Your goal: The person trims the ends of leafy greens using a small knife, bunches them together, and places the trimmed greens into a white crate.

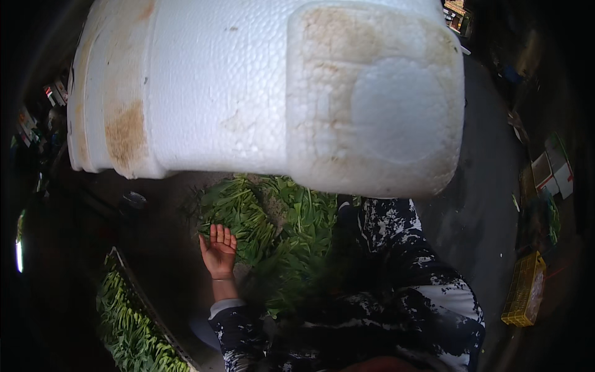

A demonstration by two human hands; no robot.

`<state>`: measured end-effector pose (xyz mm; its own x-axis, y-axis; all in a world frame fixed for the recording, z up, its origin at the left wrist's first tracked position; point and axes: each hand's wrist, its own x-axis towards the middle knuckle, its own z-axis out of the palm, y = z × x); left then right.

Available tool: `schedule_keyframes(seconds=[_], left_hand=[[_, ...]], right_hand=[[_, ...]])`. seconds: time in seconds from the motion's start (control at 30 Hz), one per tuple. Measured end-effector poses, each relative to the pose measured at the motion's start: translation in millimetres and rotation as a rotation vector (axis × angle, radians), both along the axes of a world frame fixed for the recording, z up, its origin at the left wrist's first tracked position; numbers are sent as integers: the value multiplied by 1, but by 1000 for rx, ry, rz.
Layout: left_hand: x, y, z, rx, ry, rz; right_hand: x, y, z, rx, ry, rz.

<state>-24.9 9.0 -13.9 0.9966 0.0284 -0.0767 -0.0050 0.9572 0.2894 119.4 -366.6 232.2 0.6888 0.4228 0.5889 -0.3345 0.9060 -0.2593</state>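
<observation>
A white styrofoam box (223,93), stained brown in places, fills the upper part of the head view, very close to the camera. Below its lower edge, my left hand (218,253) is raised palm up, thumb apart from the fingers, with nothing in it. Behind that hand, bundles of leafy green vegetables (241,218) lie on the ground, and more leafy greens (302,228) spread to their right. My right hand is out of view. Black-and-white patterned clothing (390,223) reaches up to the box's lower edge, where the box hides the rest.
At the lower left stands a long crate (144,297) packed with leafy greens (125,321). A yellow plastic crate (523,293) sits on the floor at the right. Beyond it are white boxes (553,172). A dark round container (135,200) is dimly visible on the left.
</observation>
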Motion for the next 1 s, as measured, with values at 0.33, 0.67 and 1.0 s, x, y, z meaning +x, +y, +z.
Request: schedule_keyframes(seconds=[0.33,0.67,1.0], left_hand=[[-59,1,-93,141,644,113],[-78,-52,-92,185,823,-14],[-104,-86,-92,208,855,-154]], right_hand=[[-1,-127,105,-1159,-160,-1389],[-12,-197,116,-1805,-236,-1844],[21,-212,112,-1966,-292,-1897]])
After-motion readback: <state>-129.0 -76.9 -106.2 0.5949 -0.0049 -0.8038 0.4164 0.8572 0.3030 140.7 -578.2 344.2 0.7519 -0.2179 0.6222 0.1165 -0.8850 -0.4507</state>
